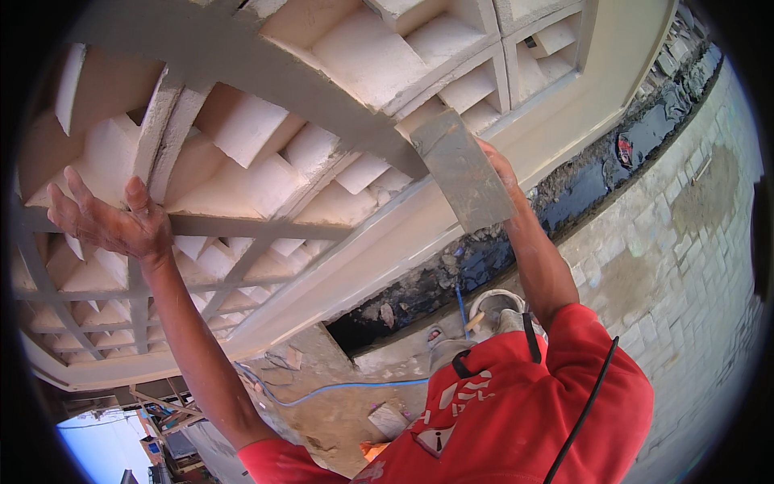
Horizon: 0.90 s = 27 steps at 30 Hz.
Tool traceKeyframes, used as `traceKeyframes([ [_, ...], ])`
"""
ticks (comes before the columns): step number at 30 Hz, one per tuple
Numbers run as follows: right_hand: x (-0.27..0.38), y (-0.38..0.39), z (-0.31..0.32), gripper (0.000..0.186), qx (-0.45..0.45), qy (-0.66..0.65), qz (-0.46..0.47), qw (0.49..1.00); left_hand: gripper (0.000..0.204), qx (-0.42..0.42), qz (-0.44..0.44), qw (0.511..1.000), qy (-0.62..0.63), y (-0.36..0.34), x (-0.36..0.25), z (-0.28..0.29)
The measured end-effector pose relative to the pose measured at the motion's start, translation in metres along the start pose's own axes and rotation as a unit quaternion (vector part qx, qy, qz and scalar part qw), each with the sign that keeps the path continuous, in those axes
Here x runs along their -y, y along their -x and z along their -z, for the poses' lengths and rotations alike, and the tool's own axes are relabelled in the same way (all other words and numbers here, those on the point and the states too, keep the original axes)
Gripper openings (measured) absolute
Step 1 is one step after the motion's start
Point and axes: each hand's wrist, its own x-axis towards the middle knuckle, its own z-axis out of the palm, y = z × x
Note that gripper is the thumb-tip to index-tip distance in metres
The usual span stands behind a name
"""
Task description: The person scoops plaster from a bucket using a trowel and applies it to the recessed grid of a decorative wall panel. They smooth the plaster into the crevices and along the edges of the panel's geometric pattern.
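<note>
"Red shirt (516,403) is nearest my view. Hands?"
"Left hand (121,222) spread, latticework (266,189) beyond it; right hand (497,161) clamped behind the grey plate (463,173)."
"Handling?"
"Probably light, stiff; I'd hold its back."

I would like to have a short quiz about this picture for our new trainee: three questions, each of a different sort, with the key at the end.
1. Which hand holds the flat grey rectangular tool?
2. True or false: the left hand is open and holds nothing.
3. Choose one. The long curved hose is: a) yellow, b) blue, c) green.

Key:
1. The right hand.
2. True.
3. b.
</note>
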Motion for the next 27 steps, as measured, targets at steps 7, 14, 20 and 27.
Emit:
traceKeyframes([
  [7, -0.026, 0.058, -0.028, 0.049, -0.037, -0.046, 0.05, 0.997, 0.071, 0.002, 0.014, 1.0, 0.009, 0.005, 0.007, 0.003],
  [14, -0.081, 0.056, -0.055, 0.059, -0.055, 0.227, 0.191, 0.953, 0.073, -0.026, 0.034, 0.999, 0.02, 0.011, 0.012, -0.005],
  [20, -0.122, 0.033, -0.096, 0.057, -0.139, 0.369, 0.315, 0.864, 0.073, -0.042, 0.038, 0.998, 0.032, 0.011, 0.013, -0.008],
  [27, -0.143, 0.003, -0.113, 0.055, -0.221, 0.446, 0.374, 0.783, 0.072, -0.056, 0.044, 0.997, 0.032, 0.012, 0.006, -0.004],
])
